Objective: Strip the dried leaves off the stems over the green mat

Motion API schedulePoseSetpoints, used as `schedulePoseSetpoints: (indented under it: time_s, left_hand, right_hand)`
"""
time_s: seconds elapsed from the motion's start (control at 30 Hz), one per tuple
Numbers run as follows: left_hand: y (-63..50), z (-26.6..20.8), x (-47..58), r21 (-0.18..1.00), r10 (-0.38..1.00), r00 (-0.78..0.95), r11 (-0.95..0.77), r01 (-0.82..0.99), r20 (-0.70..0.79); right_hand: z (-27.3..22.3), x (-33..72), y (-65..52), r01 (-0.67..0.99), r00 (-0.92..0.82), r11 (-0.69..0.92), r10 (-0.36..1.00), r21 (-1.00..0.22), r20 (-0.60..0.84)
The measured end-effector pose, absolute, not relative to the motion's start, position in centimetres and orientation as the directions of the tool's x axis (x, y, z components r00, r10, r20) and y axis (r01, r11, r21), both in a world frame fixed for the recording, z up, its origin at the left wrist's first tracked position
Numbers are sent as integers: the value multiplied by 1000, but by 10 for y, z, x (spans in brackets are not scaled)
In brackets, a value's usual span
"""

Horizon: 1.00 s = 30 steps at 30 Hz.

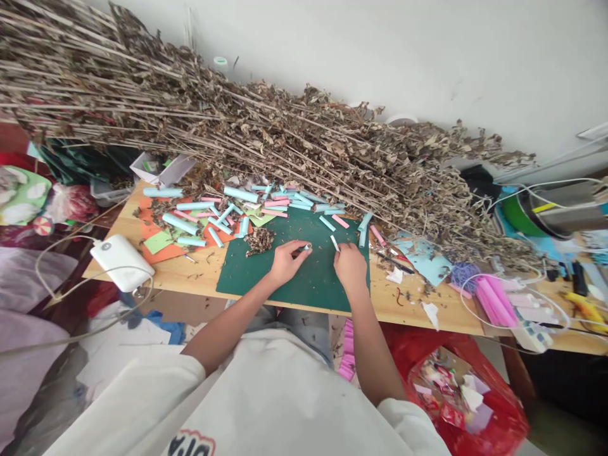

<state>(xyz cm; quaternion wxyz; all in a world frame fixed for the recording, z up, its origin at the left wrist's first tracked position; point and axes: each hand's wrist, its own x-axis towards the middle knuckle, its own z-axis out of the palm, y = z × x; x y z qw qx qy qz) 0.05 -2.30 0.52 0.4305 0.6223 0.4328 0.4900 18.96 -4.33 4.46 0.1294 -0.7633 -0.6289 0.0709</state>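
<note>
Short paper roll (308, 247): mid-frame, at the fingertips of the left hand (285, 261); its colour seems pale blue, too small to be sure.
Left grip: thumb and fingers pinched closed around it, presumably to steady it.
White stick (335, 242): right of centre, its lower end pinched in the closed right hand (350, 267), apparently leaving the tip free.
Green cutting mat (294, 285): beneath both hands, likely shielding the wooden table (441, 310).
Blue paper rolls (241, 194): left of centre, beyond the left hand, probably kept within reach.

A slim white stick (335, 242) slants from the right hand (350, 266); the left hand (287, 260) pinches a small pale piece (307, 247) (mostly covered).
</note>
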Motion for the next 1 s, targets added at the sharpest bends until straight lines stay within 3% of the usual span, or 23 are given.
schedulePoseSetpoints:
  time_s: [0.1, 0.17, 0.27, 0.67, 1.0]
  left_hand:
    - [-23, 5, 1, 959, 963, 140, -250, 133, 231]
    - [-23, 4, 1, 957, 963, 137, -252, 144, 233]
    - [-22, 4, 1, 955, 961, 148, -256, 147, 235]
    - [-21, 6, 0, 946, 951, 175, -283, 159, 255]
    - [-21, 2, 0, 953, 950, 188, -274, 129, 248]
  right_hand:
    - [63, 182, -48, 817, 281, -177, 953, -548, 111]
    - [76, 175, -52, 619, 345, -146, 933, -772, 100]
    - [87, 162, -57, 387, 358, -66, 930, -920, 84]
    - [96, 144, -49, 420, 329, 123, 903, -899, 277]
    - [98, 146, -52, 499, 311, 121, 899, -858, 308]
